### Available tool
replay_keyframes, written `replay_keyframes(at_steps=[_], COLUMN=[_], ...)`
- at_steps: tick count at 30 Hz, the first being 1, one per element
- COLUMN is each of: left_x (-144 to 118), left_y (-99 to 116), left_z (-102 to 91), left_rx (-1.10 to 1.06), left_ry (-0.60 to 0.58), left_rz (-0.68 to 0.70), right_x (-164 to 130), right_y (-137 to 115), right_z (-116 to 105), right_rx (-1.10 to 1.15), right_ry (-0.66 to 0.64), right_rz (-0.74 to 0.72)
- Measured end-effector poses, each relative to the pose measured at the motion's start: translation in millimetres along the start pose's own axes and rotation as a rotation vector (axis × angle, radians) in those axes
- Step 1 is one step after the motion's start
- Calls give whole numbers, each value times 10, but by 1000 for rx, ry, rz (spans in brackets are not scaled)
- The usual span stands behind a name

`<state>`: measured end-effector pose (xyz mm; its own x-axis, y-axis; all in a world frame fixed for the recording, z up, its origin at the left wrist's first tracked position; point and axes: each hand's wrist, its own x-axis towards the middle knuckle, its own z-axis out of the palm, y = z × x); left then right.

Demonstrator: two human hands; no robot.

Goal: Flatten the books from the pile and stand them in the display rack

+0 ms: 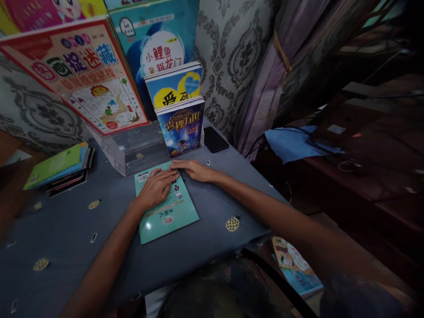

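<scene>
A thin teal book (pixel 172 215) lies flat on the table, its printing upside down to me and a barcode at its far left corner. My left hand (pixel 157 188) rests flat on the cover with fingers stretched out. At the book's far right corner, my right hand (pixel 192 169) lies with extended fingers, its fingertips touching the cover near those of my left hand. Just beyond the hands, a dark blue book (pixel 181 126) stands upright at the front of a clear rack (pixel 114 154).
More books stand in the rack, including a red-bordered book (pixel 102 84). A stack of books (pixel 58 168) lies at left. Beside the rack is a black phone (pixel 215 139). A colourful book (pixel 296 267) sits below the table's right edge. A curtain (pixel 261 79) hangs behind.
</scene>
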<state>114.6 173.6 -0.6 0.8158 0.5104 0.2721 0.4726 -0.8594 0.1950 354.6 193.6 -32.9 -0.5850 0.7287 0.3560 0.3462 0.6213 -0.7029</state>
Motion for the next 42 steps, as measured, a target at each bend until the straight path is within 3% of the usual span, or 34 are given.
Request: replay_keyframes(at_steps=[12, 32, 42], left_x=[15, 7, -31], left_y=[5, 84, 131], left_z=[7, 8, 35], left_rx=[-6, 87, 85], left_ry=[5, 13, 2], left_rz=[-9, 0, -61], right_x=[-123, -133, -132], right_y=[22, 31, 46], right_z=[60, 43, 62], right_rx=[-127, -68, -157], right_ry=[-84, -32, -65], right_rz=[-64, -30, -32])
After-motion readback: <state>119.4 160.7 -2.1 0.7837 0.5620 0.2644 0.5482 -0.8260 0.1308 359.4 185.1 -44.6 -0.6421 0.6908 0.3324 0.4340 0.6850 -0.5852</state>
